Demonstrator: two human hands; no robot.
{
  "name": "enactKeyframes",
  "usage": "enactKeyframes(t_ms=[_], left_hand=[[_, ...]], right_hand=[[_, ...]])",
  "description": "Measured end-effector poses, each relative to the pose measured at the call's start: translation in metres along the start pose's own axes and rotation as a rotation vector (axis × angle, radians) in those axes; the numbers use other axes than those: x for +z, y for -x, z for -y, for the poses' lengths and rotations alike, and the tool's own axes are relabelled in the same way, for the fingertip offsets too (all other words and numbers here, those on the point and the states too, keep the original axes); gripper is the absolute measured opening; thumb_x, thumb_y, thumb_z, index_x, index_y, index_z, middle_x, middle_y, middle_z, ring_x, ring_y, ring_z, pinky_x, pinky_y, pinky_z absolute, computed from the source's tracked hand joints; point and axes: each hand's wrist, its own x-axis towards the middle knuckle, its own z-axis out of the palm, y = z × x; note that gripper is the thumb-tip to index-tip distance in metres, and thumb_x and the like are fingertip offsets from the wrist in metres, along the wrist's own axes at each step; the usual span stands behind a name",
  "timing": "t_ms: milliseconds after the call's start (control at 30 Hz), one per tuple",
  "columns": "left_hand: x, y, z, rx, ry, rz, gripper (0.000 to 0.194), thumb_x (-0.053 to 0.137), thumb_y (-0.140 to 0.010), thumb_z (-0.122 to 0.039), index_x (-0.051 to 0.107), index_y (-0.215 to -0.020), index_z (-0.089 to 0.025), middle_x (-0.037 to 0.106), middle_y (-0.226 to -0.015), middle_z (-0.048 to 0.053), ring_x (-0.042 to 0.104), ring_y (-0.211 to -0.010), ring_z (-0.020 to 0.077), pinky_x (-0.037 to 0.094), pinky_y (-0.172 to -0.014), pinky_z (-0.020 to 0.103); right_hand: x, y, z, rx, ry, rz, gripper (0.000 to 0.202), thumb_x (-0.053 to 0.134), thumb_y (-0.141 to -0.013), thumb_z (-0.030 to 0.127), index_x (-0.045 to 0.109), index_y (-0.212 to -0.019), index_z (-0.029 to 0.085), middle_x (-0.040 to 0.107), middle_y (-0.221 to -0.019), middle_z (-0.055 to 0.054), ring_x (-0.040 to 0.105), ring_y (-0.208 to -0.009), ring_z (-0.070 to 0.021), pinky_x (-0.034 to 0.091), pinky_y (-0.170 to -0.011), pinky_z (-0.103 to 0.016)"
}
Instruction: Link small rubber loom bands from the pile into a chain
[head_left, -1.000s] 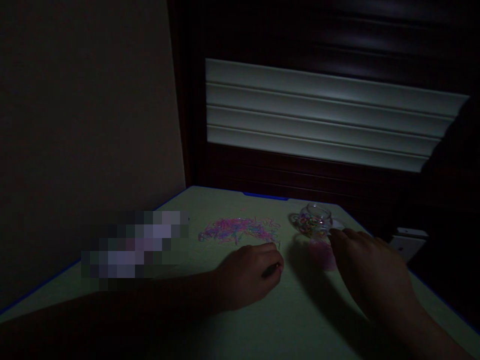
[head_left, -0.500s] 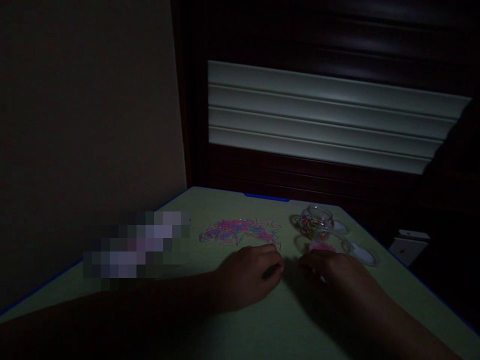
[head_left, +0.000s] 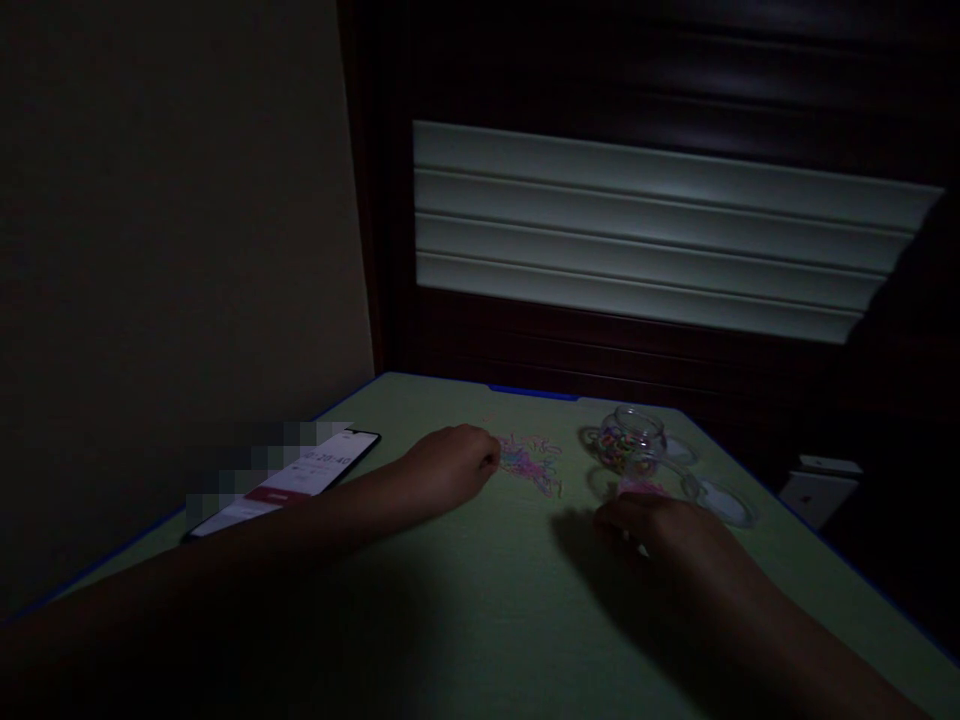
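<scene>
Reaching farther in, the left hand (head_left: 456,466) has shifted up to the loose coloured bands (head_left: 531,464) toward the far edge of the worktop (head_left: 495,610), bringing them within grasp, while the right hand (head_left: 664,532) stays by the pink-filled jar (head_left: 643,487) near the right edge, both curled, grip unclear.

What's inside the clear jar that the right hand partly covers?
Pink bits show in the visible part of the jar. The right hand hides its lower part, so contents there can't be seen.
</scene>
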Motion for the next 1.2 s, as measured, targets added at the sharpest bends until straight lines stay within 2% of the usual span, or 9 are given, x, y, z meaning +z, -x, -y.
enactKeyframes(t_ms=[200, 367, 633, 967, 1200], left_hand=[[-0.006, 0.002, 0.007, -0.094, -0.071, 0.094, 0.021, 0.042, -0.078, -0.022, 0.062, -0.075, -0.018, 0.063, -0.075, 0.005, 0.055, -0.065, 0.0157, 0.035, -0.055, 0.024], [-0.006, 0.002, 0.012, -0.102, -0.091, 0.094, 0.019, 0.045, -0.076, -0.026, 0.063, -0.074, -0.019, 0.063, -0.074, 0.004, 0.056, -0.064, 0.016, 0.036, -0.054, 0.024], [-0.011, 0.007, -0.006, -0.156, -0.185, 0.151, 0.019, 0.049, -0.075, -0.03, 0.061, -0.072, -0.016, 0.062, -0.073, 0.006, 0.055, -0.061, 0.0171, 0.036, -0.053, 0.025], [-0.011, 0.01, -0.011, -0.093, -0.25, 0.142, 0.025, 0.038, -0.082, -0.024, 0.061, -0.077, -0.014, 0.062, -0.077, 0.011, 0.056, -0.065, 0.0198, 0.04, -0.058, 0.03], [-0.012, 0.011, -0.013, -0.135, -0.221, 0.163, 0.023, 0.037, -0.082, -0.016, 0.06, -0.079, -0.015, 0.062, -0.078, 0.009, 0.056, -0.067, 0.0176, 0.04, -0.059, 0.027]], right_hand=[[0.002, 0.0, -0.002, -0.002, 0.013, -0.01, 0.02, 0.043, -0.076, 0.011, 0.06, -0.072, 0.021, 0.06, -0.07, 0.0, 0.052, -0.058, -0.0102, 0.032, -0.052, -0.021], [0.001, 0.0, -0.001, 0.004, 0.023, -0.019, 0.021, 0.042, -0.078, 0.011, 0.061, -0.073, 0.02, 0.06, -0.071, -0.001, 0.052, -0.059, -0.0107, 0.033, -0.054, -0.022], [0.001, -0.001, -0.001, 0.001, 0.011, -0.01, 0.019, 0.043, -0.077, 0.012, 0.059, -0.072, 0.02, 0.059, -0.07, -0.001, 0.051, -0.058, -0.0108, 0.031, -0.052, -0.022], [0.0, 0.0, 0.001, -0.001, 0.019, -0.015, 0.018, 0.043, -0.075, 0.009, 0.057, -0.068, 0.02, 0.059, -0.069, -0.001, 0.051, -0.057, -0.0109, 0.032, -0.052, -0.022], [0.001, 0.0, -0.001, 0.003, 0.014, -0.007, 0.018, 0.043, -0.077, 0.012, 0.057, -0.069, 0.02, 0.059, -0.07, -0.001, 0.051, -0.058, -0.0111, 0.031, -0.052, -0.022]])
